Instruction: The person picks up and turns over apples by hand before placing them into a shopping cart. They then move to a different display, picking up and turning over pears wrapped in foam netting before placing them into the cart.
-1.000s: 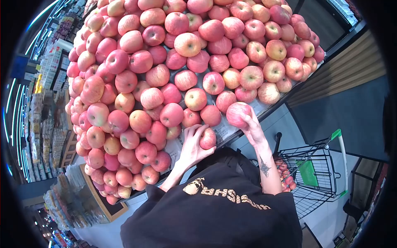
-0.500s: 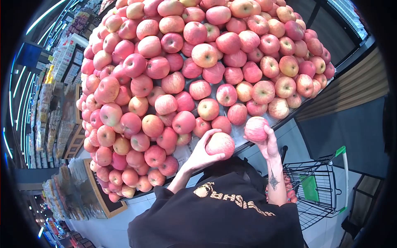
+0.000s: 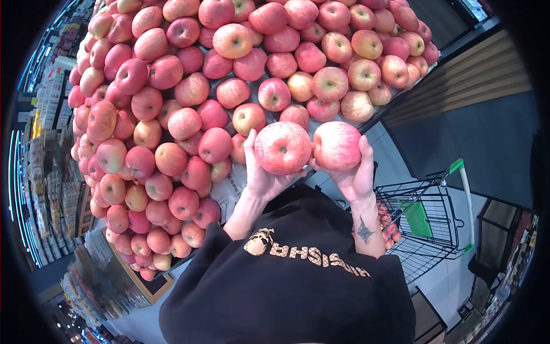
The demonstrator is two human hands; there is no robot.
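My left hand (image 3: 260, 176) is wrapped round a large red apple (image 3: 283, 148), whose dimpled end faces up at the camera. Close beside it, my right hand (image 3: 356, 179) holds a second, pink-red streaked apple (image 3: 337, 146). The two held apples are side by side in front of my chest, touching or nearly so. Fingers of both hands are partly hidden beneath the apples. Just beyond them rises a big pile of red and yellowish apples (image 3: 214, 145), whose near edge lies close to my left hand.
A wire shopping cart (image 3: 424, 221) with green parts stands at the right, with several red fruits (image 3: 389, 226) at its near side. Packed shelves (image 3: 51, 143) run along the far left. A dark panel (image 3: 464, 149) stands behind the cart.
Both apples have been raised and brought together, and the left one turned so its dimple faces the camera. The view has shifted, moving the pile left and up in the picture.
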